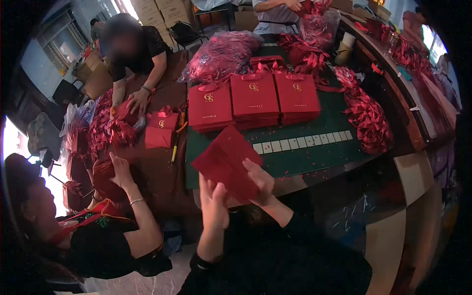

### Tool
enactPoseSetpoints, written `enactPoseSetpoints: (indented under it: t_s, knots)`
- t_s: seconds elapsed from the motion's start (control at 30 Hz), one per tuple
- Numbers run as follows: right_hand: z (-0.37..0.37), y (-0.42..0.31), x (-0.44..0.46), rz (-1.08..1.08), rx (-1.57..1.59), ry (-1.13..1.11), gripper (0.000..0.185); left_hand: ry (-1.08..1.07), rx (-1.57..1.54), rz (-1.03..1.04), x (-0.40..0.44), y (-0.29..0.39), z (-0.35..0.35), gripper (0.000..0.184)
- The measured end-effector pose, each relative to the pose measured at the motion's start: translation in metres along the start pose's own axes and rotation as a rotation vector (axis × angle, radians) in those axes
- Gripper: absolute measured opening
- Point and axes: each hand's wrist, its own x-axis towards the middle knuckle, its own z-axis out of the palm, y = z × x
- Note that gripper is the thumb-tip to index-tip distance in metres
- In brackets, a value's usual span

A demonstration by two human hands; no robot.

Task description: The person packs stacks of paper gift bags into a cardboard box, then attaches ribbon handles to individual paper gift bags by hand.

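Note:
A red paper bag [228, 162] is held tilted in front of me, its plain side facing me. My left hand [214, 202] grips its lower left edge, thumb in front and the other fingers partly hidden behind. On the lower right side, my right hand [260, 181] holds the bag with fingers against its face. Just beyond are three stacks of flat red gift bags with gold lettering: the left stack [210, 104], the middle stack [252, 96] and the right stack [297, 94]. They rest on a green mat [295, 169].
A row of white cards [302, 141] lies on the mat. Bundled red ribbons [366, 115] are at right, with plastic-wrapped red material [221, 54] behind the stacks. A yellow pen [174, 153] lies leftward. Co-workers handle red items at left and across the table.

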Motion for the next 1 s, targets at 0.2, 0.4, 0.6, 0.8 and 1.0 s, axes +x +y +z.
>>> enactPoseSetpoints:
  t_s: [0.2, 0.4, 0.6, 0.8, 1.0]
  knots:
    - [-0.012, -0.016, 0.007, -0.282, -0.144, -0.175, 0.047, 0.160, 0.188, 0.090, 0.008, -0.015, 0.003, 0.062]
    - [-0.034, -0.007, 0.000, -0.205, 0.041, -0.532, 0.052, 0.064, 0.669, 0.823, 0.026, -0.062, -0.050, 0.071]
    - [-0.048, -0.013, 0.052, -0.248, -0.063, -0.332, 0.037, -0.066, 0.754, 0.774, 0.016, -0.083, -0.081, 0.098]
    - [-0.039, -0.001, 0.060, -0.335, -0.058, -0.410, 0.035, 0.003, 0.704, 0.665, 0.017, -0.086, -0.090, 0.102]
    - [-0.024, 0.001, 0.048, -0.443, -0.132, -0.179, 0.024, 0.044, 0.813, 0.652, 0.015, -0.081, -0.089, 0.102]
